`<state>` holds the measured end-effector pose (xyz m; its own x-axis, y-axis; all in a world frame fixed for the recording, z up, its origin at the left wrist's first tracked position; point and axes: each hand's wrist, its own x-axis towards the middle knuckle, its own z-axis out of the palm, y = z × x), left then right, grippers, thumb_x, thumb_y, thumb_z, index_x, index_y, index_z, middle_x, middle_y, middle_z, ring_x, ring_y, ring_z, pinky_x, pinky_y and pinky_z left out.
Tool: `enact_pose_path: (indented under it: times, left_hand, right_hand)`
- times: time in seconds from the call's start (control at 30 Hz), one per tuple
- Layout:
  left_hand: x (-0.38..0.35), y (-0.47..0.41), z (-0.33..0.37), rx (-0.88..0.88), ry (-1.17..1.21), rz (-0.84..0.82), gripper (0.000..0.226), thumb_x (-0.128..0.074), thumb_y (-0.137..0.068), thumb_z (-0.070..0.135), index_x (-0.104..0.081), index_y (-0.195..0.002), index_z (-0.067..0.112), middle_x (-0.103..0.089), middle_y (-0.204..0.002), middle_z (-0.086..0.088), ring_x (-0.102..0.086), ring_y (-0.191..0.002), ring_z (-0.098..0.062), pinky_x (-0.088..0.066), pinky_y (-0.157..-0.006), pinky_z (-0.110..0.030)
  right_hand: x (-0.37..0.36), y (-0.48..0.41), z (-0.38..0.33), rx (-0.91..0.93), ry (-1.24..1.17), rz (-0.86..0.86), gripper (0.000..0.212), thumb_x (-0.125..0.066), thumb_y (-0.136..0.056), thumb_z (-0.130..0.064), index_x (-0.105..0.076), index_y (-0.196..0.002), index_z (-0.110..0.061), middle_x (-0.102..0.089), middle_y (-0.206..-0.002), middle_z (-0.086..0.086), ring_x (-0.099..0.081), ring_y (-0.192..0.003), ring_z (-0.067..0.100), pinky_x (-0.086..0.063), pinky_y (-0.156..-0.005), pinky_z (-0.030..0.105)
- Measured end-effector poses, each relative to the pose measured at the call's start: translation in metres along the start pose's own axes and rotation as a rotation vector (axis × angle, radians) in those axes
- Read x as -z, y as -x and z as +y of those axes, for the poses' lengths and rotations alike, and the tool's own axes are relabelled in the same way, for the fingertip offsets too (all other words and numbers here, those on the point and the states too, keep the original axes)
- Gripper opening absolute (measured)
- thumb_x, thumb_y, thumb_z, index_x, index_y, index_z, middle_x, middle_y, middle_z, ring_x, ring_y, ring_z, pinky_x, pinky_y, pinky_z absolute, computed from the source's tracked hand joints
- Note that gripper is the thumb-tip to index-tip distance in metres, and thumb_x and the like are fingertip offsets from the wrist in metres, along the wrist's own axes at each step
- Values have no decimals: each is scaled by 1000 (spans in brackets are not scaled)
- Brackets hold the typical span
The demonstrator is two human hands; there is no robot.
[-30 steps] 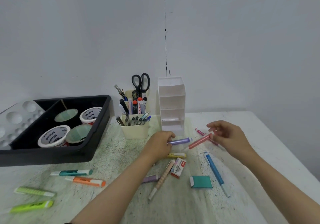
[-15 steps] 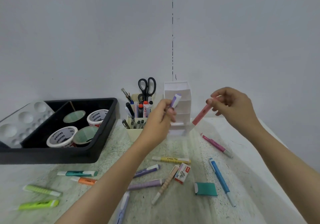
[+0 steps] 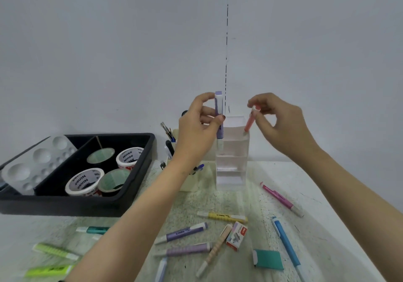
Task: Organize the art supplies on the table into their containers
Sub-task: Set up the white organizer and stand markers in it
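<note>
My left hand (image 3: 197, 129) grips a purple marker (image 3: 218, 107) held upright, its lower end at the top left of the tall white tiered holder (image 3: 232, 163). My right hand (image 3: 281, 122) pinches a pink marker (image 3: 250, 122) by its upper end, its tip dipping into the holder's top compartment. Loose on the table lie a yellow marker (image 3: 222, 216), two purple markers (image 3: 183, 234), a pink pen (image 3: 281, 198), a blue pen (image 3: 285, 242) and a striped beige pen (image 3: 214, 250).
A black tray (image 3: 65, 203) at left holds tape rolls and a white palette (image 3: 37, 161). A cream pen cup (image 3: 189, 183) stands behind my left arm. A staples box (image 3: 236, 236), a teal pad (image 3: 269, 258), green highlighters (image 3: 54, 252) and a teal marker (image 3: 93, 229) lie in front.
Both hands have risen from the table and come to the white holder. The purple marker has turned upright and the pink marker's tip has gone into the top compartment.
</note>
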<state>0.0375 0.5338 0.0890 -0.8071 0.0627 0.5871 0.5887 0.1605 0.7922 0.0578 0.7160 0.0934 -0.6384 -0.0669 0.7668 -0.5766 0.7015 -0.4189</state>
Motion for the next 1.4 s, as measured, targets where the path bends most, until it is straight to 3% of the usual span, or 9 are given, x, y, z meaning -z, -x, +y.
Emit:
enact_pose_path:
  times: [0.17, 0.4, 0.53, 0.67, 0.77, 0.87, 1.03, 1.2, 1.4]
  left_hand:
    - [-5, -8, -1, -58, -30, -32, 50, -59, -87, 0, -48, -124, 32, -56, -81, 9, -60, -63, 0, -43, -60, -7]
    - [-12, -12, -12, -98, -60, -37, 49, -57, -87, -1, -50, -120, 34, -58, -94, 4, -61, -68, 0, -43, -59, -6]
    - [-16, -14, -19, -126, -56, -14, 49, -57, -86, -3, -51, -118, 33, -60, -93, 0, -62, -72, -1, -43, -62, -6]
    - [-20, -15, -27, -166, -69, -29, 48, -57, -85, -5, -52, -120, 28, -60, -96, 5, -63, -76, 2, -46, -71, -7]
    - [-24, -13, -37, -198, -133, -63, 46, -59, -84, -5, -56, -121, 21, -58, -99, 16, -61, -86, 2, -46, -79, -7]
    - [-26, -9, -46, -214, -188, -100, 43, -58, -83, -5, -58, -119, 19, -62, -99, 10, -63, -86, -3, -49, -83, -13]
    - [-27, -5, -55, -219, -256, -141, 35, -58, -86, 2, -60, -116, 19, -66, -97, 3, -65, -88, -9, -52, -86, -31]
    - [-27, -3, -51, -342, -462, -94, 21, -60, -86, 12, -64, -106, 15, -67, -85, 6, -57, -81, -7, -42, -73, -19]
    - [-20, -7, -59, -434, -601, 22, 18, -61, -80, 16, -68, -97, 16, -66, -77, 7, -55, -86, -12, -28, -87, -19]
  right_hand:
    - [-15, 9, 15, 38, 99, -230, 17, -48, -94, -12, -53, -109, -17, -62, -89, -7, -59, -92, 11, -49, -85, 35]
    - [-27, 15, 32, -7, 39, -131, 15, -60, -87, 0, -68, -91, -12, -64, -93, -4, -58, -92, 3, -40, -84, 5]
    - [-31, 23, 37, -45, 175, -97, 11, -68, -85, -20, -66, -97, -18, -60, -92, -11, -50, -84, 1, -44, -78, 20]
    - [-37, 26, 36, -135, 318, -63, 39, -73, -76, -45, -60, -100, -18, -58, -85, -7, -50, -78, 11, -37, -70, 25]
    - [-39, 26, 35, -204, 329, -61, 30, -67, -83, -42, -59, -95, -16, -59, -80, -7, -51, -73, 11, -35, -66, 24]
    - [-38, 25, 34, -174, 285, -25, 18, -60, -90, -34, -62, -87, -16, -63, -77, -7, -48, -68, 6, -39, -64, 24]
    - [-41, 22, 34, -79, 365, -38, 29, -71, -81, -40, -65, -94, -15, -64, -87, -4, -58, -77, 17, -43, -69, 30]
    - [-48, 21, 34, -35, 426, -14, 36, -75, -68, -48, -71, -87, -17, -60, -83, -1, -56, -74, 20, -34, -68, 31]
    - [-60, 19, 35, 33, 521, 23, 29, -64, -70, -50, -73, -77, -23, -58, -78, -2, -55, -68, 19, -29, -69, 30]
